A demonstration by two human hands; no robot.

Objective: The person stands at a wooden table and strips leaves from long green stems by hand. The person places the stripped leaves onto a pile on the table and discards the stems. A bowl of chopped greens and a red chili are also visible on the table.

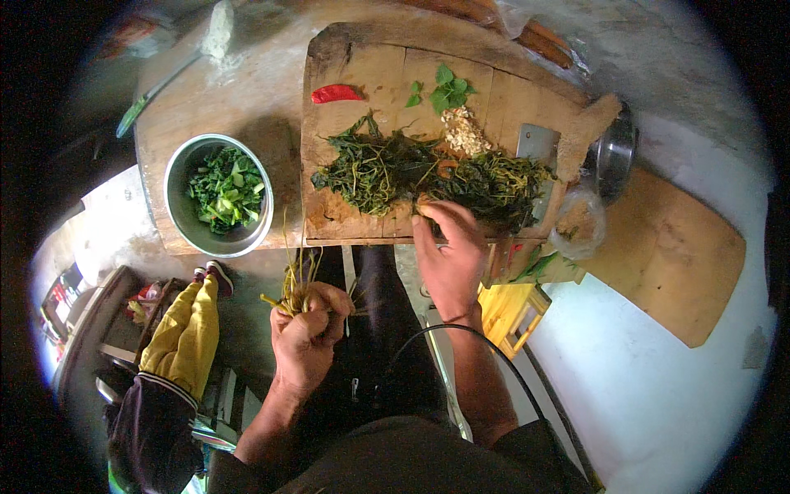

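Observation:
My left hand [308,321] is closed around a bunch of thin yellowish stems [293,290], held in front of the table edge. Above the near edge of a wooden cutting board [355,230], my right hand [453,247] pinches thumb and fingertips together at a heap of dark wilted greens [370,170]. The greens spread across the board in two connected clumps. Behind them lie chopped pale bits [466,131], fresh green leaves [449,92] and a red chili pepper [336,94]. A cleaver blade [536,142] lies flat at the right, partly covered by greens.
A metal bowl [266,213] of chopped greens stands left of the board on the wooden table [247,111]. A green-handled tool [133,117] lies at the far left. A plastic bag [580,225] sits at the right. Another person [179,346] in yellow trousers is at the lower left.

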